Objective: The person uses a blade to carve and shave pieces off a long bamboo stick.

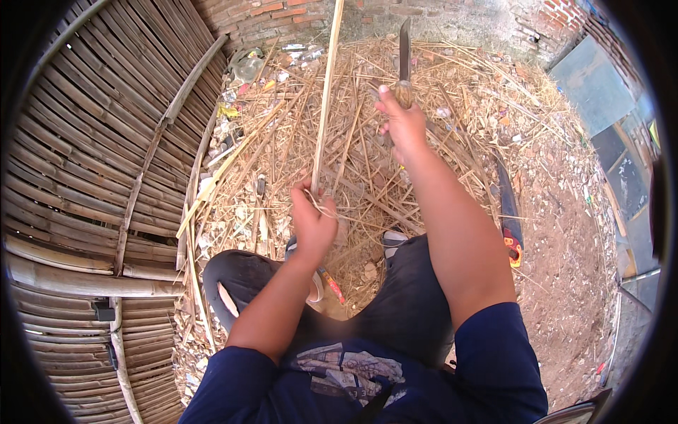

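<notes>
My left hand [313, 220] is closed round the lower end of a long, pale bamboo strip [328, 92], which stands up and away from me past the top of the view. Thin curled shavings [323, 206] hang at that hand. In my right hand [405, 127] is a knife with a wooden handle [403, 93] and a dark blade [405, 51], its tip pointing up and away. The blade is to the right of the strip and apart from it. Both forearms reach forward over my bent knees.
Split bamboo pieces and shavings [367, 177] litter the ground, with scraps of rubbish among them. A handsaw [509, 212] with a red and yellow handle lies right of my right forearm. A bamboo slat wall [92, 155] rises at left, a brick wall [452, 27] ahead, flat panels [593, 81] at right.
</notes>
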Tool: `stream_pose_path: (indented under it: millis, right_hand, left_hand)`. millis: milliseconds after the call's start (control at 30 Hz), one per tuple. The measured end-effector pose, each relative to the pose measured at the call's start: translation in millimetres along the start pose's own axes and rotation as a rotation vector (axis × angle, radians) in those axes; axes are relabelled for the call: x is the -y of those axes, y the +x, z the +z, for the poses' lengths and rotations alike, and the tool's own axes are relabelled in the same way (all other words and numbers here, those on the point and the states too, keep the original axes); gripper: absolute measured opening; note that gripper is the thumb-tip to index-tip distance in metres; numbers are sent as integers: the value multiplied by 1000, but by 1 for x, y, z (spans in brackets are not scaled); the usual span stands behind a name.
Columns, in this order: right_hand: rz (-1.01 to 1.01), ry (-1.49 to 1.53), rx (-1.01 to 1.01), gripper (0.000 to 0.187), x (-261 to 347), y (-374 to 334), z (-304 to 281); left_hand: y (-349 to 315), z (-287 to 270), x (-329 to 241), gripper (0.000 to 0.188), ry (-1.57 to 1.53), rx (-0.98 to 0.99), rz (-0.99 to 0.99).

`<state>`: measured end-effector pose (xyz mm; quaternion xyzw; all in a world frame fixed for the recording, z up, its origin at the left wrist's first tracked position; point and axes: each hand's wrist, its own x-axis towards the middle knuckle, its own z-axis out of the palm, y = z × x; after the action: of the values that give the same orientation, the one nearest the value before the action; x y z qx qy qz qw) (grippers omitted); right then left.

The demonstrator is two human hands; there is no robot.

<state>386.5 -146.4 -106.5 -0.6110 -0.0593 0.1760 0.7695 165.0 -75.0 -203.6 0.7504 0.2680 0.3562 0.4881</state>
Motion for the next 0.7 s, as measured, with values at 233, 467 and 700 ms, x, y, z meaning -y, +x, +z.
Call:
stream_pose_path:
  millis: [233,467,700]
  right_hand:
    - [-125,20,163,57,23,-32,11]
    - [-187,-9,171,44,23,-44,8]
    - [-210,-346,255,61,17,-23,-22]
  left_hand:
    - [-40,27,-7,65,132,-3,188]
    - [-48,39,7,73,271,218,272]
    - [53,-42,-97,50,359,714,-278]
